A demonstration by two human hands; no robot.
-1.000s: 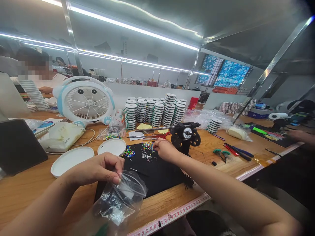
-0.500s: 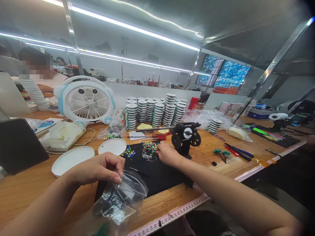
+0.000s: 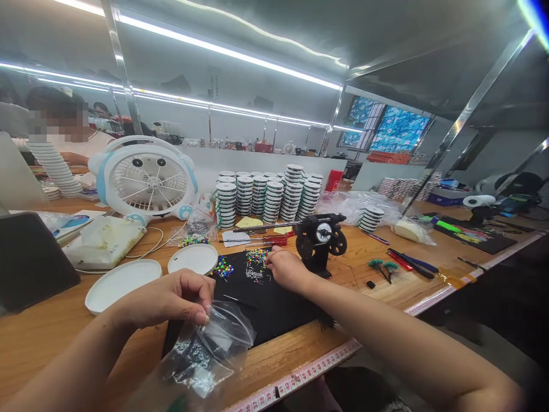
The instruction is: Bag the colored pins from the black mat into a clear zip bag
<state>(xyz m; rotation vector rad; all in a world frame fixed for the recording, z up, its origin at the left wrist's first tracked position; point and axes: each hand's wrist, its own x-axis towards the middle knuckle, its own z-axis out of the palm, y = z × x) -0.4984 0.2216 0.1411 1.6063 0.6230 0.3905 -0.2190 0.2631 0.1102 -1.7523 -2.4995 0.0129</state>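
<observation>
My left hand (image 3: 182,297) pinches the top edge of a clear zip bag (image 3: 214,355), which hangs over the front of the table. Over the black mat (image 3: 274,315), my right hand (image 3: 286,269) has its fingertips pressed together beside a heap of small coloured beads (image 3: 256,256). Whatever those fingertips hold, if anything, is hidden. Small silvery pieces (image 3: 254,272) lie just below the heap. A second cluster of coloured beads (image 3: 223,267) sits to its left, near a white round lid (image 3: 194,259). A thin dark tool (image 3: 240,300) rests on the mat between my hands.
Behind my right hand stands a black geared winding device (image 3: 322,237) with a long rod. Stacked white spools (image 3: 273,200) line the back. A white fan (image 3: 150,177), another white lid (image 3: 124,283) and a tablet (image 3: 36,263) are leftward; pliers (image 3: 412,264) lie rightward. A person sits beyond the fan.
The whole view has shifted slightly. My left hand keeps its pinch on the bag, and my right hand stays by the bead heap with little visible movement.
</observation>
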